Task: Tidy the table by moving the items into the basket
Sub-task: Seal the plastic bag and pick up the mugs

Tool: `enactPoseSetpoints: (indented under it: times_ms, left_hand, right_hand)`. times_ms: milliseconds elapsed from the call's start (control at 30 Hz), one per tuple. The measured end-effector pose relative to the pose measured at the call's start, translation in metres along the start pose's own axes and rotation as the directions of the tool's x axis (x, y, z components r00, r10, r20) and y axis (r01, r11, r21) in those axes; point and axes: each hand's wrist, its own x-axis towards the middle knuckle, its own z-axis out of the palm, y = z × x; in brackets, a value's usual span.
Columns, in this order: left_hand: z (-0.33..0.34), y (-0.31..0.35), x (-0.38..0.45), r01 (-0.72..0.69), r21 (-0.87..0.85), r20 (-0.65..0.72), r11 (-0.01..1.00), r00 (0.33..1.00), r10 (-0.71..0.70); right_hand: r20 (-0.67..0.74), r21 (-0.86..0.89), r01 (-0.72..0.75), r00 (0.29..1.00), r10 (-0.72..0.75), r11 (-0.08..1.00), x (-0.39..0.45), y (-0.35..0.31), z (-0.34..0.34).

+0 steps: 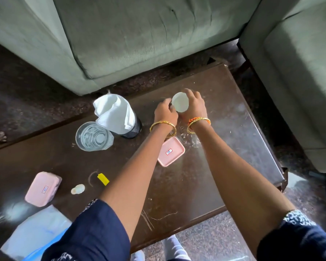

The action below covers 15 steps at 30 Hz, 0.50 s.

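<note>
gripping a white-lidded jar (179, 104) on the table (233, 129), both hands, left (166, 113) and right (195, 106), close around it, seemingly to lift it.

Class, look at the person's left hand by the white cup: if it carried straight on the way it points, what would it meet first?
The left hand points toward the small white round cup it already touches. Past that: bare dark wooden table, then probably the grey-green sofa; depth unclear.
</note>
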Motion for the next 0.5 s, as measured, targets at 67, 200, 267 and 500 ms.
enactPoseSetpoints:
  times_ms: [67,200,267,500]
  left_hand:
    - [-0.003,0.001,-0.001,0.025,-0.027,-0.008,0.999,1.000,-0.025]
    - [-0.022,-0.006,-0.029,0.050,-0.132,-0.015,0.990,0.999,-0.052]
    - [-0.035,-0.018,-0.052,0.119,-0.283,0.018,0.952,0.993,-0.119]
    - [-0.123,-0.098,-0.160,0.243,-0.706,-0.047,0.666,0.921,-0.387]
  right_hand:
    - [-0.006,0.038,0.000,1.000,0.000,0.999,-0.007,0.000,-0.007]
    - [-0.044,0.132,0.028,0.999,-0.022,0.991,-0.047,-0.012,-0.026]
    - [-0.069,0.191,0.068,0.996,-0.056,0.979,-0.079,-0.023,-0.031]
    - [0.120,0.293,0.139,0.976,-0.180,0.946,-0.203,-0.092,0.006]
